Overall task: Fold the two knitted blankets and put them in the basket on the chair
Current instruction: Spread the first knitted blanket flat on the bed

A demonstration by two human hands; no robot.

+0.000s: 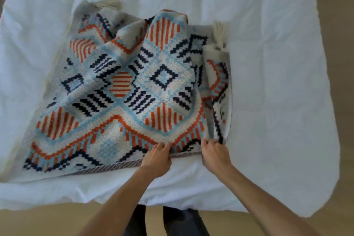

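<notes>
Here's the person standing at the near edge of the bed [268, 82], both arms reaching out over the white duvet. One knitted blanket [122, 82] lies spread across the bed, a busy pattern of orange stripes, navy diamonds and pale blue on cream. It sits towards the bed's left side, and its grey corded border [107, 168] runs close along the near edge. The left hand [157, 157] is down on that border, fingers curled over the fabric and pinching it. Just beside it, the right hand [214, 154] has its fingers bunched tight round the blanket's near right corner. Look at the blanket's right side: the knit is doubled over itself there, a long rolled fold running away from the right hand towards the far end of the bed. A cream tassel [220, 31] pokes out at the top of that fold. Another tassel [110, 3] lies on the duvet at the blanket's far left corner. The middle of the blanket is rumpled, lifted in soft ridges rather than lying flat. To the right of the blanket there is a wide stretch of creased white cover. Below the bed's near edge are pale wooden floor [38, 222] and the person's dark trouser legs [182, 220].
</notes>
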